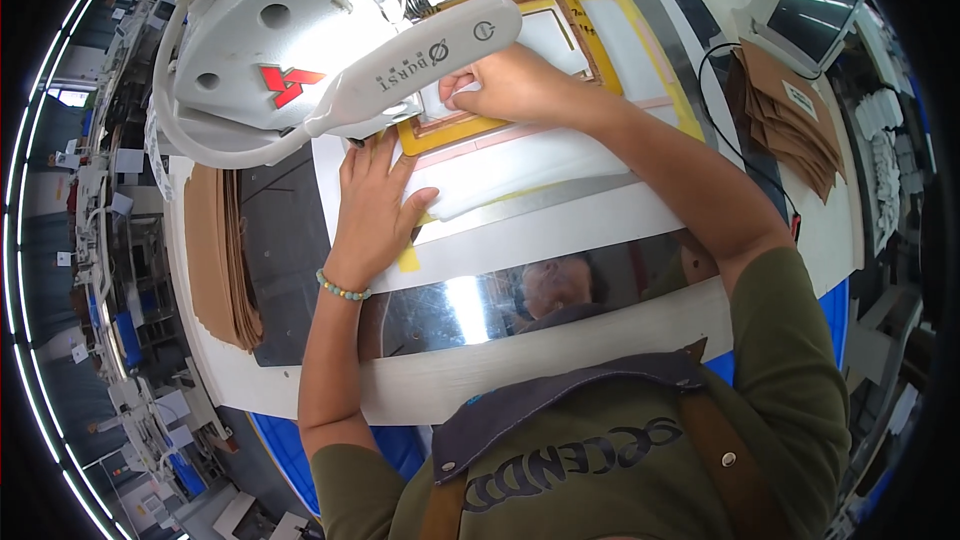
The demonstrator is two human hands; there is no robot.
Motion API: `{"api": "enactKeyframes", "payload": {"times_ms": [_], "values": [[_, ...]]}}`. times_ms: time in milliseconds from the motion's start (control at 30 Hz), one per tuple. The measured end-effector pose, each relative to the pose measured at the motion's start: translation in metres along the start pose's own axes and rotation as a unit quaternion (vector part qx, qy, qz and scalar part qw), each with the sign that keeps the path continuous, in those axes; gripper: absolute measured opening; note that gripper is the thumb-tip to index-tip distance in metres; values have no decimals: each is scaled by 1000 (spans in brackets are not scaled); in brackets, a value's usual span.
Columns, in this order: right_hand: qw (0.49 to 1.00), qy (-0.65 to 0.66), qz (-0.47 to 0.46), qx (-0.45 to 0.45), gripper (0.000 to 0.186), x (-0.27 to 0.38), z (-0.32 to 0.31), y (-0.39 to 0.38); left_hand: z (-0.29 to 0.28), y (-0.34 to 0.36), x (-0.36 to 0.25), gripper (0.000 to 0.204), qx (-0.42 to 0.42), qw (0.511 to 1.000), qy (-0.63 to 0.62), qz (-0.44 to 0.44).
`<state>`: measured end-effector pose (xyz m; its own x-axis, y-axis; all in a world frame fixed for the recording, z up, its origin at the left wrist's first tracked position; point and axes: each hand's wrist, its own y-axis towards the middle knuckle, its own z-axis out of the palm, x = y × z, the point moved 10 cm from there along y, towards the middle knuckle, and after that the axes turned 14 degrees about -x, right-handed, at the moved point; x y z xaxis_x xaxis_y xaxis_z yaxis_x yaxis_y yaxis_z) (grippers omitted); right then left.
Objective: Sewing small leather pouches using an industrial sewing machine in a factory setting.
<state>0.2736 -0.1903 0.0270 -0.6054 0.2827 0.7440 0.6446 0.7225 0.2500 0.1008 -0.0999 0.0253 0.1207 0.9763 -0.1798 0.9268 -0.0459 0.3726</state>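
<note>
My left hand (378, 205) lies palm down with its fingers loosely spread and clasping nothing, on the white sheet (530, 168) just beside the near left corner of the yellow frame (594, 40). My right hand (512, 88) reaches over that frame with fingers and thumb bent inward under the white lamp arm (430, 52), and I cannot tell whether they pinch anything. The frame lies on the sheet in front of me, its left part close to the white machine head (250, 50).
</note>
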Motion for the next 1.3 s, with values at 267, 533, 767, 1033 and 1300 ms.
{"api": "enactKeyframes", "payload": {"times_ms": [267, 533, 767, 1033, 1300], "values": [[998, -30, -35, 36, 17, -20, -97, 14, -6, 3, -4, 67, -10, 1000, 20, -10], [972, -183, 7, 147, 4, -31, -96, -5, -5, 2, -4, 67, -16, 999, 35, 2], [969, -175, 30, 171, 3, -35, -95, -8, -10, 5, -10, 68, -19, 999, 45, 9], [959, -218, 21, 181, 6, -36, -89, -10, -10, 5, -11, 70, -30, 998, 53, 14], [970, -225, -61, 65, 8, -21, -96, -4, -10, 3, -9, 64, -24, 998, 51, 8]]}}
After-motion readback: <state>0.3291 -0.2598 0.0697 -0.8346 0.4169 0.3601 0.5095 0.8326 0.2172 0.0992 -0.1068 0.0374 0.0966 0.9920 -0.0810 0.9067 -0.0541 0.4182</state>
